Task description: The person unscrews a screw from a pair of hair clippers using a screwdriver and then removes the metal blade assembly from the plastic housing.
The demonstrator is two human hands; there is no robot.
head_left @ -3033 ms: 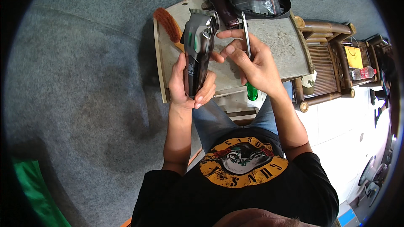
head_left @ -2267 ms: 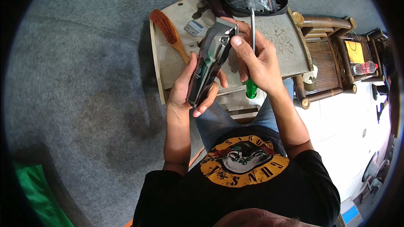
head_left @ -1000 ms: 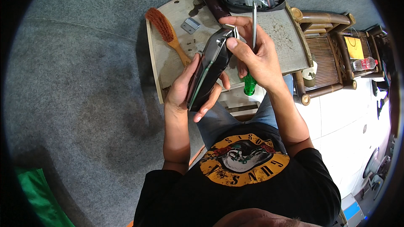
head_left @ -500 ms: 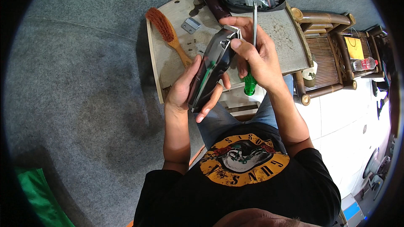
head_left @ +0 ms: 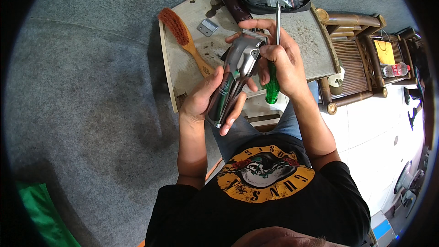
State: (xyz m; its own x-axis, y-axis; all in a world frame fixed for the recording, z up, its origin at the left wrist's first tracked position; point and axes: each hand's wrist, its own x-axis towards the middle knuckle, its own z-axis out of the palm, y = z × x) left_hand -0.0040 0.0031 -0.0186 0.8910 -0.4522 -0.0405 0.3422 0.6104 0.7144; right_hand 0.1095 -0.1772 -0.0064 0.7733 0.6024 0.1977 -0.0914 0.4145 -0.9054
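A dark hair clipper with a silver front plate and a toothed blade lies tilted in my left hand. The thumb presses its side and the fingers wrap beneath. My right hand holds a screwdriver with a clear green handle, its metal shaft pointing away from me. Right-hand fingers also touch the clipper near its blade end. Just beyond, on the small worn table, rest a loose metal clipper blade and a wooden brush with reddish bristles.
A second dark clipper lies beside an unzipped black case at the table's far edge. Bamboo seats stand to the right, with a cap and a red-capped bottle. Grey carpet spreads on the left.
The clipper has been rolled in my left hand, so its silver front plate and blade teeth now face up. The right thumb has bent back from it; the screwdriver stays in nearly the same place.
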